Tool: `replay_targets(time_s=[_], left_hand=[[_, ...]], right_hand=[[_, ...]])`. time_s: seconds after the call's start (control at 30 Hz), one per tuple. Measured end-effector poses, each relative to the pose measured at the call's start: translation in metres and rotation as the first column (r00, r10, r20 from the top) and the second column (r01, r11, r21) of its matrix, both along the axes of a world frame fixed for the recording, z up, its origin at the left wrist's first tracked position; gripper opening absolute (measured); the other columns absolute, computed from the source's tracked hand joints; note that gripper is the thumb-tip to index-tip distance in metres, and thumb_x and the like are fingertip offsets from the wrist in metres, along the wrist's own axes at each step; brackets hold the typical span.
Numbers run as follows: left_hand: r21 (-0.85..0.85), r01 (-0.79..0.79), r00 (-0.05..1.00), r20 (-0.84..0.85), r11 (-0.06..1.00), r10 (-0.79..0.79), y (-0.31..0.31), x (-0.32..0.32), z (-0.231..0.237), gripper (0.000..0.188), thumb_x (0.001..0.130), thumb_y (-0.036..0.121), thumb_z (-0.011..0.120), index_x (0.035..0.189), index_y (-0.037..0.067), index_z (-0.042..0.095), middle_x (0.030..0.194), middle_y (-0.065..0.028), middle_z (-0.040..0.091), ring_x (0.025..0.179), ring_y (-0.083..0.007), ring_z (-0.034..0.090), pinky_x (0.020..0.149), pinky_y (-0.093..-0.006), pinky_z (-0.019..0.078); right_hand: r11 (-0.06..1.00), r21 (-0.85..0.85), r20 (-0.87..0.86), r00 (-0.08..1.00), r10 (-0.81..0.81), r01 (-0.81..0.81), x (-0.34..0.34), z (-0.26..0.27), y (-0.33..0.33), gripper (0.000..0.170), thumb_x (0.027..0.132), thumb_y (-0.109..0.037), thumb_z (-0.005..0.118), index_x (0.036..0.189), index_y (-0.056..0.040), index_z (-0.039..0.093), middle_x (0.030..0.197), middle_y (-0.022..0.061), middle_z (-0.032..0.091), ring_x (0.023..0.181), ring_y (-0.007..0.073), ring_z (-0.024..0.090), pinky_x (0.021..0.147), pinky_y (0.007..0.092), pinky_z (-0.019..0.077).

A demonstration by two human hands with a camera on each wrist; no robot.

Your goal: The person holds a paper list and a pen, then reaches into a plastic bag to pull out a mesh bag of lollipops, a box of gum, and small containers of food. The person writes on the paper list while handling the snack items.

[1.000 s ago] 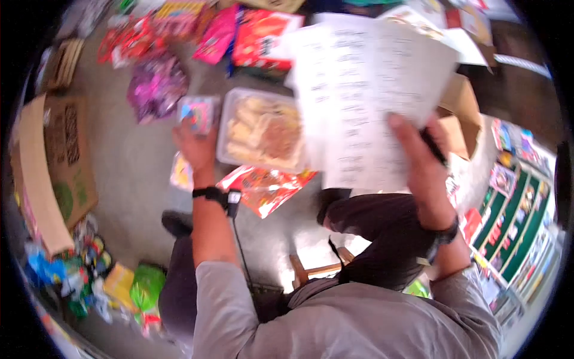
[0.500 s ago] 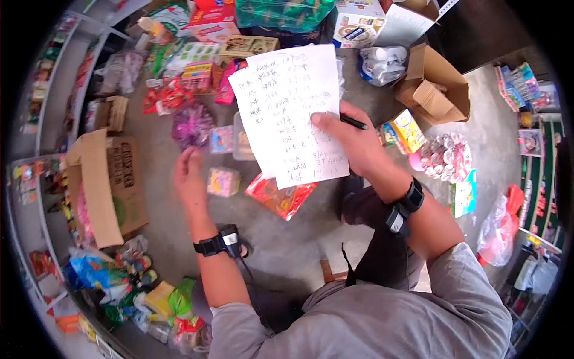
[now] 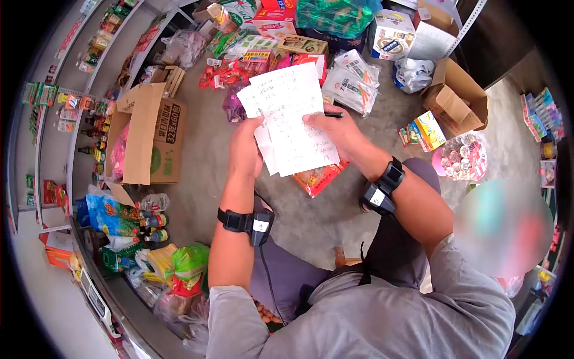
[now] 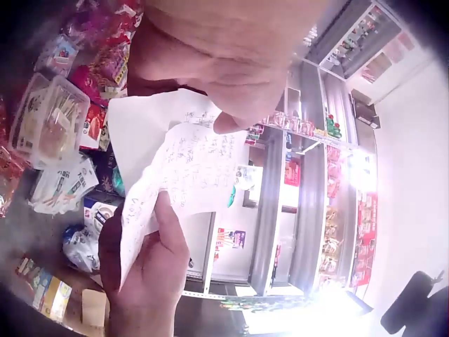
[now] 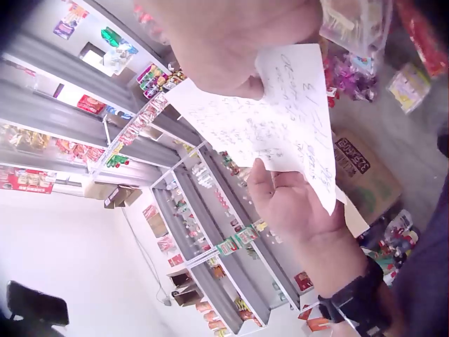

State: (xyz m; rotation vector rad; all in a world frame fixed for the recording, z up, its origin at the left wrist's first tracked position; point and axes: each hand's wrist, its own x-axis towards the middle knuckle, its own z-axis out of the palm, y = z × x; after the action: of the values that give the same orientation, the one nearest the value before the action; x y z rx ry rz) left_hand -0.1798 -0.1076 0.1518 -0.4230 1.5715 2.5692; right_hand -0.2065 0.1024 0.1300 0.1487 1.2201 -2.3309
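Note:
Handwritten white sheets (image 3: 293, 119), at least two and overlapping, are held up between the two hands in the head view. The left hand (image 3: 246, 146) pinches their left edge, its thumb on the front. On the right edge the right hand (image 3: 344, 134) grips them with its thumb on top, and a black pen (image 3: 333, 114) sticks out by that hand. In the left wrist view the paper (image 4: 186, 165) bends between both hands. Below the sheets in the head view, a red packet (image 3: 323, 178) lies on the floor, partly covered.
An open carton (image 3: 164, 143) stands at the left, another box (image 3: 457, 99) at the right. White packets (image 3: 353, 84) and a purple bag (image 3: 234, 106) lie beyond the sheets. Shelving (image 3: 75, 102) lines the far left; bagged goods (image 3: 188, 263) are piled near the left elbow.
The left hand has moved from over the floor goods up to the paper and taken its left edge. The view has shifted, showing more of the left shelves. The right hand still holds the sheets.

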Motion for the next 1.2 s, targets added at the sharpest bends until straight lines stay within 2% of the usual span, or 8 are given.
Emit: replay_targets(time_s=[0.07,0.2,0.47,0.57,0.73,0.83,1.03,1.2], left_hand=[[-0.018,-0.007,1.0,-0.001,1.0,0.007,-0.003,0.003,-0.008,0.053,0.096,0.021,0.054,0.139,-0.009,0.047,0.134,-0.0208,0.061,0.119,-0.0307,0.063,0.105,-0.042,0.0485],[0.122,-0.034,0.996,0.083,0.992,0.023,-0.013,0.004,-0.032,0.048,0.094,0.02,0.056,0.133,-0.009,0.053,0.127,-0.0186,0.065,0.113,-0.0292,0.065,0.1,-0.0404,0.0504],[0.151,0.009,1.0,0.014,0.988,-0.011,-0.018,0.017,-0.013,0.045,0.094,0.02,0.058,0.13,-0.008,0.055,0.124,-0.0176,0.066,0.111,-0.0289,0.066,0.097,-0.0401,0.0519],[0.185,-0.007,1.0,0.016,0.983,0.004,-0.021,0.015,-0.021,0.041,0.094,0.019,0.058,0.126,-0.008,0.058,0.123,-0.0171,0.066,0.11,-0.0274,0.067,0.097,-0.0386,0.0519],[0.156,-0.006,0.997,0.074,0.988,-0.006,-0.016,0.009,-0.052,0.039,0.093,0.016,0.061,0.123,-0.008,0.06,0.122,-0.0166,0.067,0.108,-0.0256,0.067,0.096,-0.0384,0.0523],[0.104,-0.026,0.996,0.093,0.994,0.016,-0.005,-0.009,-0.043,0.043,0.092,0.013,0.064,0.128,-0.01,0.057,0.125,-0.0169,0.066,0.109,-0.0261,0.068,0.095,-0.0385,0.0528],[0.071,0.038,0.995,0.093,0.997,-0.044,0.012,-0.019,-0.035,0.048,0.094,0.016,0.065,0.134,-0.008,0.055,0.127,-0.017,0.066,0.112,-0.0272,0.067,0.097,-0.0388,0.0528],[0.049,0.066,0.997,0.022,0.997,-0.067,0.012,-0.024,-0.041,0.046,0.093,0.015,0.067,0.132,-0.007,0.057,0.126,-0.0161,0.066,0.112,-0.0254,0.067,0.097,-0.0373,0.0516]], right_hand=[[1.0,0.016,0.003,1.0,0.018,-0.018,0.001,0.0,-0.004,0.035,0.091,-0.005,0.07,0.122,0.0097,0.061,0.111,0.0189,0.072,0.091,0.0239,0.074,0.079,0.0358,0.0616],[0.998,0.064,-0.029,0.999,0.019,-0.018,0.003,0.0,-0.014,0.036,0.091,-0.004,0.069,0.124,0.0093,0.06,0.112,0.0197,0.071,0.092,0.0249,0.074,0.08,0.0368,0.0617],[0.996,0.089,-0.075,0.997,0.001,0.006,0.01,0.031,-0.026,0.036,0.091,-0.006,0.071,0.125,0.0054,0.063,0.117,0.0148,0.071,0.098,0.0227,0.072,0.086,0.037,0.0605],[0.996,0.073,-0.156,0.987,-0.033,0.045,0.009,0.001,-0.022,0.039,0.092,-0.005,0.07,0.127,0.0073,0.06,0.115,0.0177,0.07,0.095,0.0238,0.073,0.082,0.0367,0.0611],[0.994,0.106,-0.059,0.998,0.013,-0.006,-0.015,-0.006,-0.012,0.038,0.09,-0.006,0.071,0.123,0.0084,0.061,0.113,0.0181,0.071,0.095,0.0247,0.073,0.084,0.0363,0.0607],[0.999,0.051,-0.013,1.0,-0.002,0.003,-0.021,-0.009,-0.014,0.038,0.089,-0.006,0.072,0.121,0.0099,0.061,0.111,0.0187,0.071,0.092,0.0247,0.074,0.081,0.0358,0.061],[0.99,0.14,0.008,1.0,0.003,-0.004,-0.021,-0.007,0.001,0.035,0.088,-0.006,0.073,0.121,0.0063,0.065,0.115,0.0164,0.071,0.098,0.024,0.073,0.086,0.0356,0.0601],[0.986,0.164,-0.083,0.997,-0.001,0.014,-0.022,-0.014,0.009,0.039,0.089,-0.008,0.072,0.123,0.0076,0.062,0.113,0.017,0.071,0.095,0.0234,0.073,0.082,0.035,0.06]])
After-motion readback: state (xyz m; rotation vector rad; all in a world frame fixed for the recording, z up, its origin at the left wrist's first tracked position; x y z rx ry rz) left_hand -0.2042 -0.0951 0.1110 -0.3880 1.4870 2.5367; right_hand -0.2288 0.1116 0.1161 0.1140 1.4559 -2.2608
